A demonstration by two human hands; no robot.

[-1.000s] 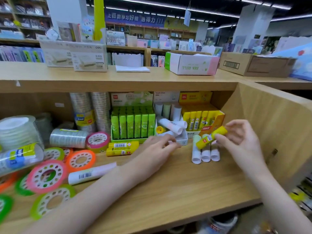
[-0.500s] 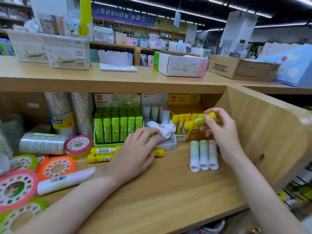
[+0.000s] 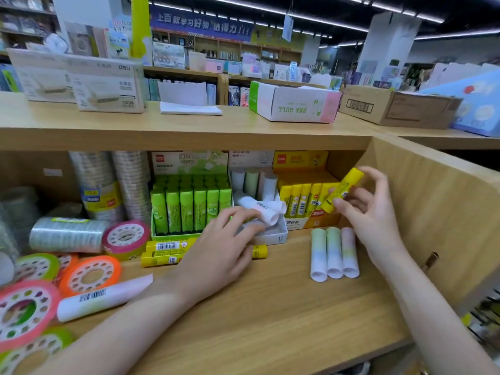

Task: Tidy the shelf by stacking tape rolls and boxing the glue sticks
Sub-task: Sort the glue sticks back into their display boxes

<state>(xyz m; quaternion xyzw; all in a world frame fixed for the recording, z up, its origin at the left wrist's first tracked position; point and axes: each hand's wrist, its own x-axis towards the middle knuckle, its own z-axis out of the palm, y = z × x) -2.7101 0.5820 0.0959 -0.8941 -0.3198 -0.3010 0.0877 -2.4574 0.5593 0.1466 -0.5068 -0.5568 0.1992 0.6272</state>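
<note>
A yellow glue stick (image 3: 341, 190) sits pinched in the right hand (image 3: 370, 212), its long axis tilted, upper end pointing up and to the right, lower end down toward the yellow box (image 3: 311, 212) of matching sticks just below. The left hand (image 3: 221, 250) lies over two more yellow sticks (image 3: 162, 253) on the shelf (image 3: 270, 307); whether its grip closes on one cannot be told. Three pastel sticks (image 3: 334, 253) lie side by side near the right wrist.
</note>
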